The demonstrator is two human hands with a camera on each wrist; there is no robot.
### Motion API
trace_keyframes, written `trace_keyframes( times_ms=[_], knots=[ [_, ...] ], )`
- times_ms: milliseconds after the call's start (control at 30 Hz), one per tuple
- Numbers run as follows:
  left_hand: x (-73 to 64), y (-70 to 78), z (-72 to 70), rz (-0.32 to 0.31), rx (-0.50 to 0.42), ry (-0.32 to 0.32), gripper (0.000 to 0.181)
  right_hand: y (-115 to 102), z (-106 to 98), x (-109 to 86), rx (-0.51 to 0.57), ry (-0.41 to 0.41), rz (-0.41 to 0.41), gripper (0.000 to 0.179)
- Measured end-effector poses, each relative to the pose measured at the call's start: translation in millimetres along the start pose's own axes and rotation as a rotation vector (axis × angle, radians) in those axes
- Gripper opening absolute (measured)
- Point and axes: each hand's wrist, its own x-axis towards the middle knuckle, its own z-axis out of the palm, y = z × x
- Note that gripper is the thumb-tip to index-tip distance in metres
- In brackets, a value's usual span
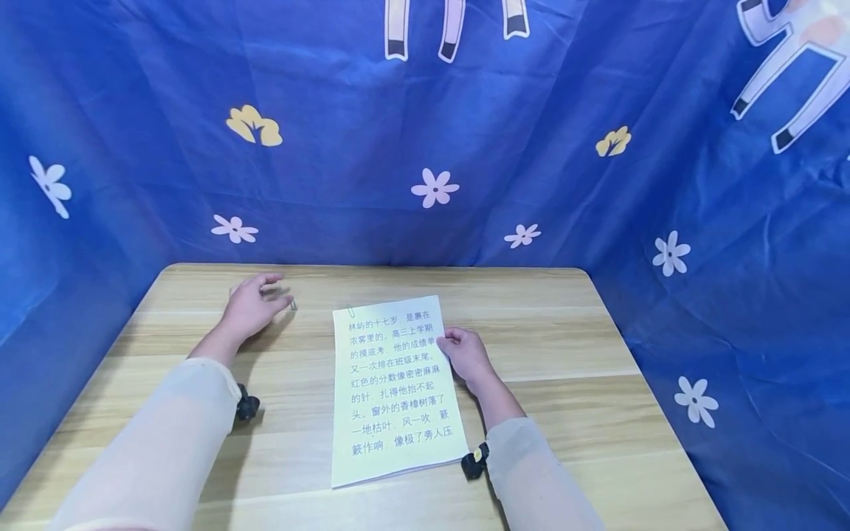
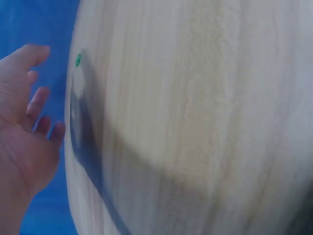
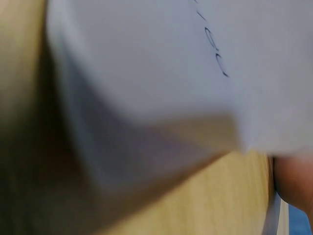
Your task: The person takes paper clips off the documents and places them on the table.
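Note:
Sheets of paper (image 1: 392, 391) printed with Chinese text lie on the table, their lower edge showing more than one layer. A paper clip (image 1: 351, 311) sits at their top left edge. My right hand (image 1: 466, 355) pinches the right edge of the sheets; in the right wrist view the near part of the paper (image 3: 161, 58) is lifted and blurred. Out to the left, my left hand (image 1: 255, 306) is spread over the table, its thumb beside a small green clip (image 2: 78, 59). That clip lies on the wood, with a gap to the fingers in the left wrist view.
The wooden table (image 1: 531, 317) has rounded far corners. Blue cloth (image 1: 332, 184) with flowers and animal legs hangs behind it and on both sides. A black wrist device (image 1: 247, 403) is on the left sleeve, and another wrist device (image 1: 474, 463) touches the paper's lower right area in view.

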Motion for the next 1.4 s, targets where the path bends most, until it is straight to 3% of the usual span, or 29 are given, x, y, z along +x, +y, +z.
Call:
trace_keyframes(
  times_ms=[167,367,500,633,867,1067,1400],
  knots=[
    [-5.6,9.1,0.0,-0.005,-0.043,0.065,0.074,-1.5,1.0,0.1,0.011,-0.003,-0.008,0.025],
    [-12.5,21.7,12.5,0.03,-0.189,0.13,0.063,-0.6,0.6,-0.3,0.014,-0.001,-0.003,0.024],
    [-19.0,33.9,23.1,0.035,-0.315,0.13,0.059,0.2,0.8,0.1,0.001,0.008,-0.013,0.023],
    [-27.9,49.4,35.0,0.039,-0.382,0.102,0.057,0.5,1.1,0.5,-0.007,0.018,-0.012,0.022],
    [-38.3,69.2,58.1,0.095,-0.377,0.022,0.054,2.0,1.6,0.1,-0.015,0.02,-0.014,0.023],
    [-43.4,78.1,74.0,0.065,-0.34,-0.035,0.057,2.5,1.7,-0.7,-0.006,0.016,-0.023,0.023],
    [-44.3,82.7,89.5,0.051,-0.325,0.005,0.054,1.7,2.6,-2.2,0.016,0.015,-0.014,0.021]
  ],
)
